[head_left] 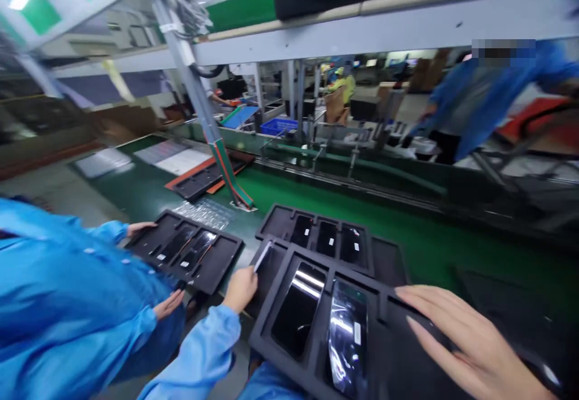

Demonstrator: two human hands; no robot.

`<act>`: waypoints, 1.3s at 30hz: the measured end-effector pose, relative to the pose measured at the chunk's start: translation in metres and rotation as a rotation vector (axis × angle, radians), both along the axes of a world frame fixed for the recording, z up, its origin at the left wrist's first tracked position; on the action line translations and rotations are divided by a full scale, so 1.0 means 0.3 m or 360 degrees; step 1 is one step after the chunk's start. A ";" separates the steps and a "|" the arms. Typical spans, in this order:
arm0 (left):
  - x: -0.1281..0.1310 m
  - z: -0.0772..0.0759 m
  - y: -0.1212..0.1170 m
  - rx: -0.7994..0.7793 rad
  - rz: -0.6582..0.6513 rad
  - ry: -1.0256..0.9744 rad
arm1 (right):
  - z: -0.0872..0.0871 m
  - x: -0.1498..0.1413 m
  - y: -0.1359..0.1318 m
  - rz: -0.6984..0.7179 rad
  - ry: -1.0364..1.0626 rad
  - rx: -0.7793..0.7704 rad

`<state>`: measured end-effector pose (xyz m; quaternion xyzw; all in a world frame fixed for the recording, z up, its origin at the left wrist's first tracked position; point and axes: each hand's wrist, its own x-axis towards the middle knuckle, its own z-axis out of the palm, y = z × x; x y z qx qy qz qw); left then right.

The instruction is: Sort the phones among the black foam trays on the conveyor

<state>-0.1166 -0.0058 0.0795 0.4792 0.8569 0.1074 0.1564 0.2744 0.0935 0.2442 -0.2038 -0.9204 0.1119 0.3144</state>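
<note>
A black foam tray point(266, 336), its recesses holding glossy black phone panels point(298, 309), lies under the right hand point(474, 342), which rests open on it; the left hand point(239, 288) pinches a slim dark-edged strip point(263, 256) beside the tray's corner.

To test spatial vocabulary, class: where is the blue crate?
The blue crate sits upper centre in the head view, beyond the green conveyor, left of a metal post.

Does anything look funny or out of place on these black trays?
Yes, a little: the black foam tray in front has an empty slot, while the slots beside it hold phones. The left hand holds a thin dark slab right at that gap, which looks like a phone out of its place.
</note>
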 end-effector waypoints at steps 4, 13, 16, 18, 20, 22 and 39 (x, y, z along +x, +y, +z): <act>-0.123 0.080 -0.012 0.0241 -0.0028 -0.0246 | 0.020 -0.206 -0.085 0.0095 0.0005 -0.0449; -0.111 0.327 -0.083 0.1739 -0.0690 0.0399 | -0.087 -0.966 -0.246 0.0174 0.1120 -0.2380; -0.099 0.357 -0.141 0.1716 -0.0695 0.0586 | -0.057 -1.072 -0.271 -0.0086 0.1273 -0.2425; -0.110 0.369 -0.191 0.1622 -0.0715 0.0380 | -0.027 -1.094 -0.265 -0.0158 0.1268 -0.2453; -0.139 0.378 -0.244 0.1589 -0.0595 -0.0049 | -0.001 -1.103 -0.241 -0.0166 0.1255 -0.2491; -0.181 0.386 -0.294 0.1678 -0.0218 -0.0720 | 0.020 -1.118 -0.213 -0.0128 0.1222 -0.2496; -0.275 0.429 -0.275 0.1321 0.0642 -0.2684 | -0.040 -1.309 -0.148 0.0296 0.0846 -0.2387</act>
